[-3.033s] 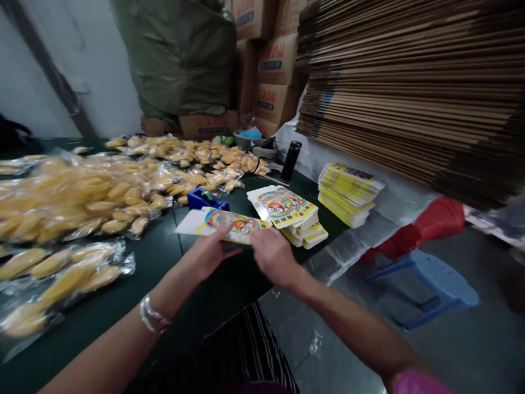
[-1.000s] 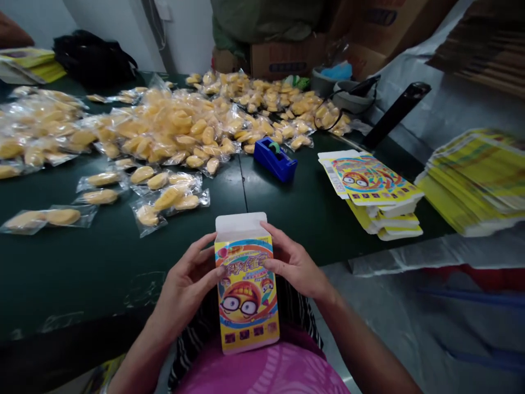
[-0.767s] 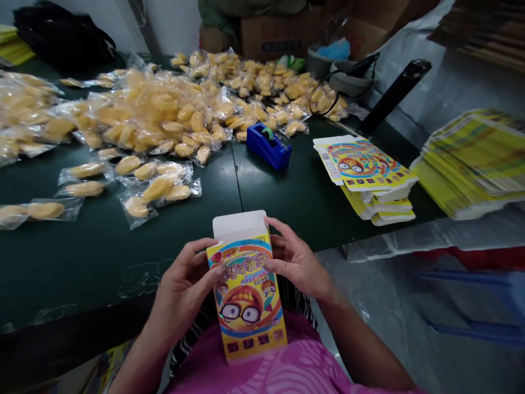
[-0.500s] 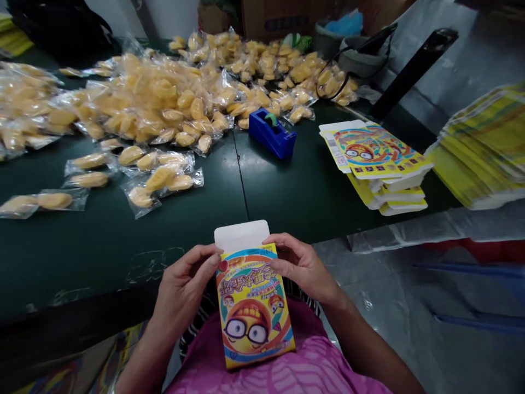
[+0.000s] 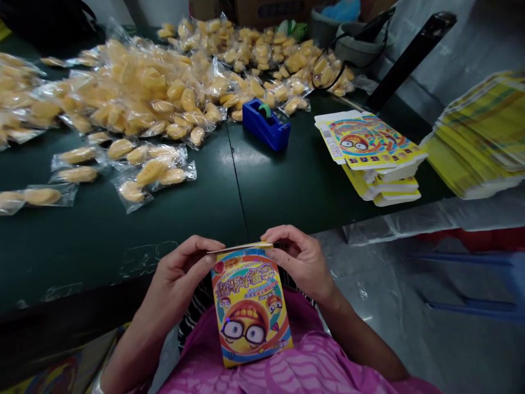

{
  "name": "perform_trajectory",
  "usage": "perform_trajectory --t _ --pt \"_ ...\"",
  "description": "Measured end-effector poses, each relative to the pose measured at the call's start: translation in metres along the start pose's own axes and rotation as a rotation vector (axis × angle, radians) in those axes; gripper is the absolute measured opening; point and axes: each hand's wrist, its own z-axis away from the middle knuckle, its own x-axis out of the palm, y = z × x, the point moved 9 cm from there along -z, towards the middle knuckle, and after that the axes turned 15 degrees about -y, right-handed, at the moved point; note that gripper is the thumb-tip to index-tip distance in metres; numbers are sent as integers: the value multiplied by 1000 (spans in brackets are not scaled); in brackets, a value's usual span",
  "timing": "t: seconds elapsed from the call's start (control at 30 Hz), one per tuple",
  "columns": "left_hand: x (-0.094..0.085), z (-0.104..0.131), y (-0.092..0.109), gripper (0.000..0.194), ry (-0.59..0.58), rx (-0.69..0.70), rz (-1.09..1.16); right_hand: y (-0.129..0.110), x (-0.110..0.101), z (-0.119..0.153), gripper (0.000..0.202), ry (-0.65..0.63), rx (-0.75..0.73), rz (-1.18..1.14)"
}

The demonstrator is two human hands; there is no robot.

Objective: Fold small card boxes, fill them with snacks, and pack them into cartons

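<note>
A yellow cardboard box (image 5: pixel 252 306) with a cartoon face in glasses rests upright against my lap, its print upside down to me. My left hand (image 5: pixel 186 276) pinches the top left corner, thumb in front and fingers behind. At the top right corner my right hand (image 5: pixel 301 265) grips the box in the same way. The top flap (image 5: pixel 241 248) between my hands is seen nearly edge-on, folded over toward the opening. Whether it is tucked in I cannot tell. The inside of the box is hidden.
A large heap of yellow pieces in clear wrappers (image 5: pixel 151 93) covers the back left of the green table (image 5: pixel 205 213). A blue tape dispenser (image 5: pixel 266 126) stands mid-table. Flattened yellow boxes (image 5: pixel 373 145) lie stacked at right, beside another tall stack (image 5: pixel 479 137). A blue stool (image 5: pixel 471 284) is lower right.
The white top flap, raised half a second ago, is now folded down to a thin edge. Both hands have moved in along the box's top. The view has shifted slightly.
</note>
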Motion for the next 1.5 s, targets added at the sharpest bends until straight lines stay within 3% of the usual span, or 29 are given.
perform_trajectory --t 0.1,0.27,0.4,0.63,0.73,0.87,1.1,1.37,1.5 --pt "8 4 3 26 -46 0 29 -4 0 4 12 -11 -23 -17" --pt "17 -1 0 26 -35 -38 62 -1 6 2 19 -99 64 -33" --pt "25 -19 6 23 -165 -27 72 -5 8 -9 18 -176 141 -26" --pt "39 -41 23 20 -341 -46 -45 -3 -1 -15 10 -167 232 4" --pt "39 -38 26 22 -317 -17 -142 1 -3 -7 8 -157 217 12" --pt "32 -22 25 22 -184 49 -230 2 -6 4 9 -107 137 -8" --pt "21 10 15 25 112 163 -109 -5 -6 15 4 -35 31 45" --pt "18 13 15 14 97 174 -90 -13 -2 19 6 -45 18 91" --pt "15 7 16 8 -37 149 -64 -16 4 19 6 -64 14 111"
